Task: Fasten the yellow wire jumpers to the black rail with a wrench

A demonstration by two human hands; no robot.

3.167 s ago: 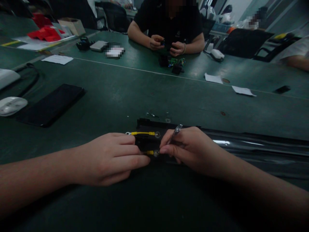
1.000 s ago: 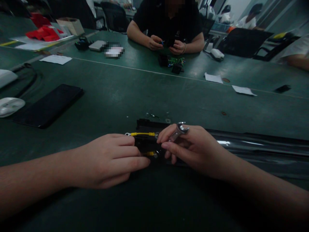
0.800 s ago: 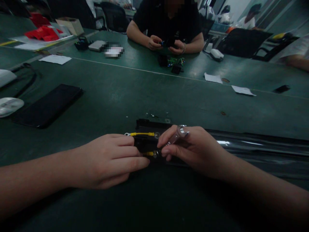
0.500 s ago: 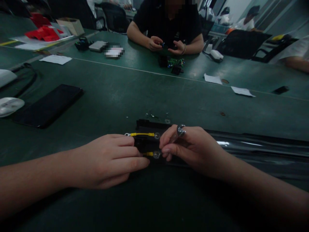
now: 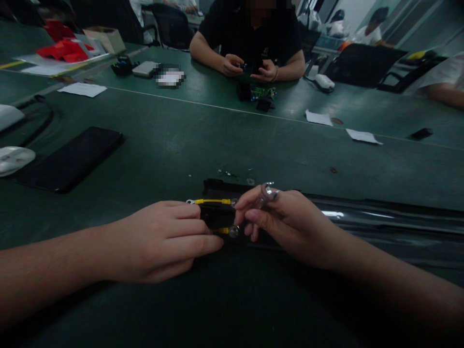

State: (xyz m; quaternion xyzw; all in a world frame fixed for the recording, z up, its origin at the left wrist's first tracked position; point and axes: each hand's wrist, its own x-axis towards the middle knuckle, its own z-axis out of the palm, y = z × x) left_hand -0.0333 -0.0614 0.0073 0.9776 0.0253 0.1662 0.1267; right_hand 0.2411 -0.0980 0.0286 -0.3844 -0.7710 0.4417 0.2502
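Observation:
A long glossy black housing (image 5: 362, 210) lies across the table, running off toward the right. At its left end, two yellow-sleeved cables (image 5: 213, 201) show; the upper one has a silver ring terminal at its tip, and each meets a clear round fitting. My left hand (image 5: 170, 241) lies over this end, fingers closed around it, hiding part of the lower cable. My right hand (image 5: 286, 217) is above the fittings with its fingers bent. Between its thumb and index finger sits a small clear and silvery tool (image 5: 267, 192), its exact kind unclear. The index fingertip is close to the fittings.
A black phone (image 5: 72, 159) and a white mouse (image 5: 16, 160) lie on the left. Tiny bits (image 5: 226, 172) are scattered behind the housing. Across the table, a person (image 5: 250, 38) handles small parts near circuit boards (image 5: 263, 94). Paper slips (image 5: 319, 118) lie at the right.
My right thumb and index finger have spread slightly, and the clear and silvery tool has turned between them. The index fingertip has shifted a little left. My left hand stays put.

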